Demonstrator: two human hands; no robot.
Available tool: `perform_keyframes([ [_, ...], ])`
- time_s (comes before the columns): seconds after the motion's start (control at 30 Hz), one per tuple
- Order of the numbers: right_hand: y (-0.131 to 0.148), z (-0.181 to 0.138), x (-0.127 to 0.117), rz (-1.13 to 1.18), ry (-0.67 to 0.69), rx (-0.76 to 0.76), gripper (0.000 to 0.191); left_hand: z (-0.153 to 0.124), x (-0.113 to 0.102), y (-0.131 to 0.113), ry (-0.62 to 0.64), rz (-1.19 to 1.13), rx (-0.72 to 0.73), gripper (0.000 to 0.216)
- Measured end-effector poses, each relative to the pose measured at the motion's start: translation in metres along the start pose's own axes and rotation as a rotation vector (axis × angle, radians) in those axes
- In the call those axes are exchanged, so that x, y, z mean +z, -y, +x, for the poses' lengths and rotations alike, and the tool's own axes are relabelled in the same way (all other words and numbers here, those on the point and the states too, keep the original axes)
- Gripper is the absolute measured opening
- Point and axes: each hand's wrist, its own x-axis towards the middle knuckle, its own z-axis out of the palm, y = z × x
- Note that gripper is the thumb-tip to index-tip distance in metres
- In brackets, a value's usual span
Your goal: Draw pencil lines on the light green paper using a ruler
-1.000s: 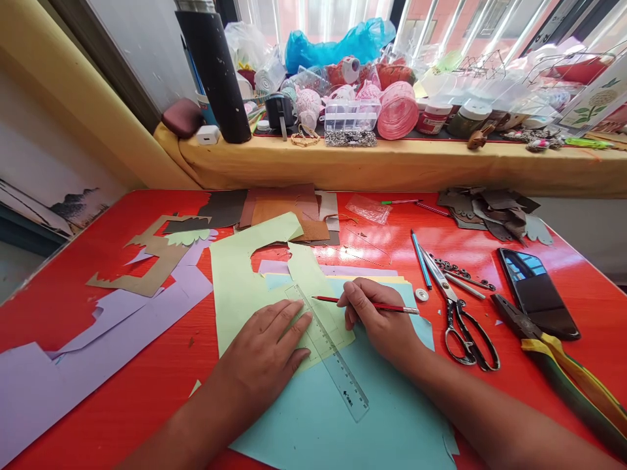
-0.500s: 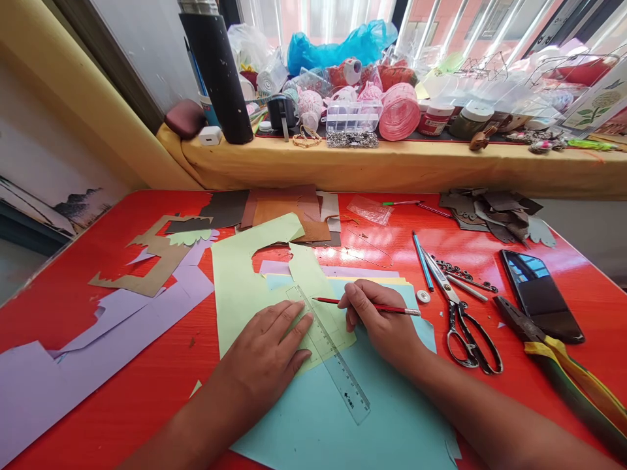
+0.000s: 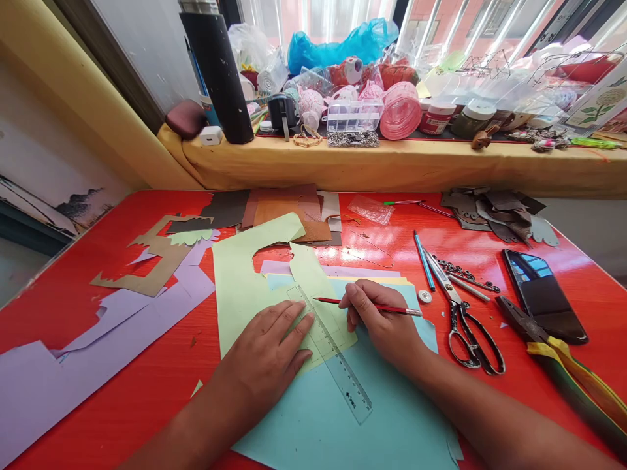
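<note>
My left hand [image 3: 268,344] lies flat, fingers stretched out, pressing on a clear ruler [image 3: 349,382] and the paper under it. The ruler slants across a light green sheet [image 3: 239,287] that has a curved cut-out and faint pencil lines. Between the thumb and fingers of my right hand [image 3: 377,320] is a red pencil [image 3: 329,300], its tip pointing left near the ruler's edge. Beneath the green sheet is a larger blue sheet [image 3: 313,427], whose upper part is partly hidden by the green paper and my hands.
Right of the papers lie scissors [image 3: 465,333], a blue pen [image 3: 424,261], a white spool [image 3: 424,296], pliers [image 3: 543,339] and a phone [image 3: 546,294]. Purple paper [image 3: 112,365] and a brown offcut [image 3: 151,261] spread on the left. Leather scraps [image 3: 494,215] are piled at the back right.
</note>
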Motion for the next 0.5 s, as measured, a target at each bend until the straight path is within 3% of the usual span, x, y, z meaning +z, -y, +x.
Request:
perform_keyframes([
  [0.5,0.0017,0.0,-0.002,-0.018,0.104,-0.022,0.051,0.0013,-0.0008,-0.0001,-0.006,0.01,0.008,0.039],
])
